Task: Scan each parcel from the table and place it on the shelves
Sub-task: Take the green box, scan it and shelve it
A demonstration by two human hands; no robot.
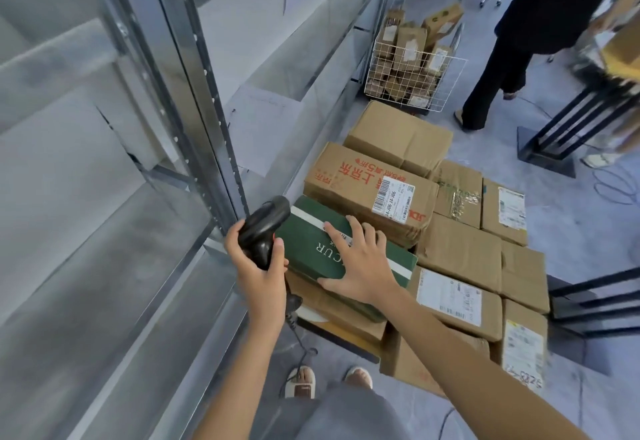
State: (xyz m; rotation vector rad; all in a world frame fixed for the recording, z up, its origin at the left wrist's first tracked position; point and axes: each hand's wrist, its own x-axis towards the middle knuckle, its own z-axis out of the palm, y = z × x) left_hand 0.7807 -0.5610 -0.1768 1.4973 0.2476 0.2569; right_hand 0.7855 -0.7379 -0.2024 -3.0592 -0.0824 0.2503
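The step in hand appears to be the scan of one parcel, with shelving not yet begun. The left hand (258, 266) is wrapped round the grip of a black handheld scanner (265, 232), its head pointing up and away towards the far left edge of the green box (332, 249). The right hand (360, 263) lies flat on top of that box with fingers spread, thumb along the near edge, steadying it but not gripping it. The green box sits on top of the near-left corner of a stack of brown cardboard parcels (460, 252), just beside the metal shelves (114, 197) on the left (their levels look bare where visible). A white label strip (311, 220) crosses the box's far end; whether it carries the barcode cannot be told. The next move likely calls for aiming the scanner at the label, then taking hold of the box to lift it left onto a shelf. A wire basket of parcels (412, 76) stands far off.
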